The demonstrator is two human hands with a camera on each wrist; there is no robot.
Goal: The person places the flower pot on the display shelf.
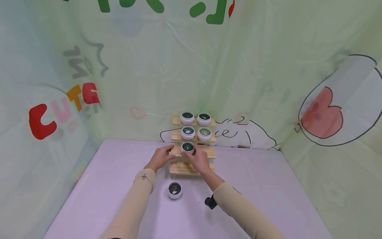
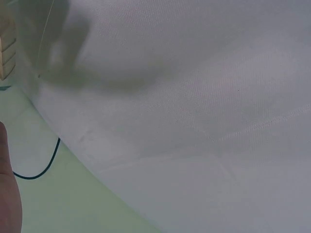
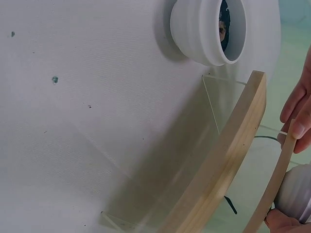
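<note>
My right hand [image 1: 200,160] holds a small white round jar [image 1: 187,146] with a dark green top, on the second-lowest step of a wooden tiered rack [image 1: 185,168]. At that step's left end is my left hand [image 1: 159,158], thumb and fingers gripping the plank. The right wrist view shows this plank [image 3: 278,182], the held jar [image 3: 294,194] beside it and part of each hand. Only a strip of my left hand [image 2: 8,199] enters the left wrist view. Another white jar [image 1: 174,190], with a dark picture inside its rim, stands on the table before the rack.
Two jars stand on the top step, dark-topped ones [image 1: 187,117]. Below them are a blue-green jar [image 1: 188,132] and a lighter green jar [image 1: 204,133]. A small black object [image 1: 211,202] shows beside my right sleeve. Printed curtains [image 1: 167,83] enclose the lilac-covered table [image 1: 253,189].
</note>
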